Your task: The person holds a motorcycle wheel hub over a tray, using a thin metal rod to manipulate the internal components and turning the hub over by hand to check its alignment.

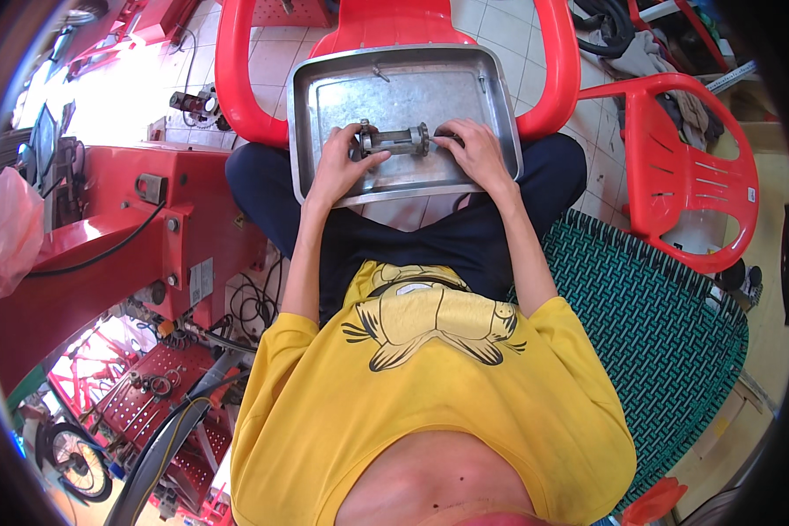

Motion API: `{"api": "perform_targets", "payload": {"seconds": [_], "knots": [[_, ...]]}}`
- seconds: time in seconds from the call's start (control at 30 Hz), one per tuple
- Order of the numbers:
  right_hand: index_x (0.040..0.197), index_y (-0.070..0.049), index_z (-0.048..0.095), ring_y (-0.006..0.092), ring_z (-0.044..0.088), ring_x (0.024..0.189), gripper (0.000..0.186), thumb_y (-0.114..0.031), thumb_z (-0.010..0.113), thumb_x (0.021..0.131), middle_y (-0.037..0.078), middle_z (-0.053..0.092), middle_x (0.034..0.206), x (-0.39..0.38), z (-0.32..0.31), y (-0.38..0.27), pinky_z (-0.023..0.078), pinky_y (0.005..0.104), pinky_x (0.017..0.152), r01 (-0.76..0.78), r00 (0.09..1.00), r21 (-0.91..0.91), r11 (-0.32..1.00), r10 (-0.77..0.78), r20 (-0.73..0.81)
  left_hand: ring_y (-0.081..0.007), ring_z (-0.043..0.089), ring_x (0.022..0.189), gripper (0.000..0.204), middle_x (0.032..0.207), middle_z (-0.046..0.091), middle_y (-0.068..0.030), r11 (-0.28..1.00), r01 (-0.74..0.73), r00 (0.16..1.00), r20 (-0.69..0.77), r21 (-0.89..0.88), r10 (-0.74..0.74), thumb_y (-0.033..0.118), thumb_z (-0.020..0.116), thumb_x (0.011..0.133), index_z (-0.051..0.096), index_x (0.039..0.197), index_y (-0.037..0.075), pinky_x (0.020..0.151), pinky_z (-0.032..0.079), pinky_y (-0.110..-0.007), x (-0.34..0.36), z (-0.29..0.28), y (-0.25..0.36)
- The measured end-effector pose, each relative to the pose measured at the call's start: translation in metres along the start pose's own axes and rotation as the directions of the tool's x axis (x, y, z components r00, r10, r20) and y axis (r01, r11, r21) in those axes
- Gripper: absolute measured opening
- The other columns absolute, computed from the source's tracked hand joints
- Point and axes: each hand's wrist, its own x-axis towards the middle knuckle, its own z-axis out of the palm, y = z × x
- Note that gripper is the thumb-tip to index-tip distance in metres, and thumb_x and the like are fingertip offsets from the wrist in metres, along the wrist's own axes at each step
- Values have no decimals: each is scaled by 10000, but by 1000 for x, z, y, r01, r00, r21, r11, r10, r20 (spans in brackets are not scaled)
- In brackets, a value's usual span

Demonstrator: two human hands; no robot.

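The metal tray rests across my lap and the red chair in front of me. At its six o'clock edge lies the metal part, a short cylinder with rods. My left hand curls closed around its nine o'clock end; my right hand pinches the three o'clock end. I judge steady, even pressure from both sides keeps it from rolling. Two small bits, perhaps screws, sit toward twelve o'clock.

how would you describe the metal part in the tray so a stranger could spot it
Find the red plastic chair ahead of the person; a shallow steel tray rests on it. Inside, between the left hand and right hand, lies the metal part: a short grey cylinder with wider ends, the tray's only bulky piece.
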Motion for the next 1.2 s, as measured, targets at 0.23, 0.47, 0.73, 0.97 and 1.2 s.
{"api": "perform_targets", "payload": {"seconds": [0.23,0.47,0.73,0.97,1.2], "knots": [[1001,-106,753,306,664,933,195,-284,704,940,65,698,960,0,-4,-12,460,416,809,22,1000,-8,1000,-22,18,-221,587,862,598,1050,615,-114,980,-55,998,-54,-191,46,369,839,873,649,1279,-25,772,491,-339,0,10,-24],[988,-98,751,303,672,910,212,-299,702,943,76,726,965,-1,1,-2,449,407,797,52,998,-67,996,-54,-26,-117,497,699,558,798,555,-50,942,50,997,-38,-333,-66,362,839,885,645,1206,-50,641,451,-285,0,8,-22],[962,-88,764,292,677,907,202,-275,686,954,88,740,908,0,-1,-7,452,414,815,91,994,-29,995,-93,-59,-155,553,686,576,775,621,-104,957,65,994,-69,-283,-88,396,819,893,654,1176,-77,647,465,-322,4,12,-29],[952,-86,757,282,679,917,196,-272,699,943,77,744,939,-1,3,-6,443,410,836,79,995,-70,994,-83,-59,-252,652,760,561,911,692,-194,962,41,992,-103,-270,-71,402,798,906,661,1157,-81,725,516,-386,5,12,-26],[996,-85,743,294,665,909,191,-263,691,950,77,728,980,-1,0,-4,431,394,824,90,996,-55,994,-92,-21,-342,633,900,520,1009,616,-207,994,-24,983,-185,-111,3,402,741,949,669,1124,-82,827,507,-416,6,11,-12]]}}
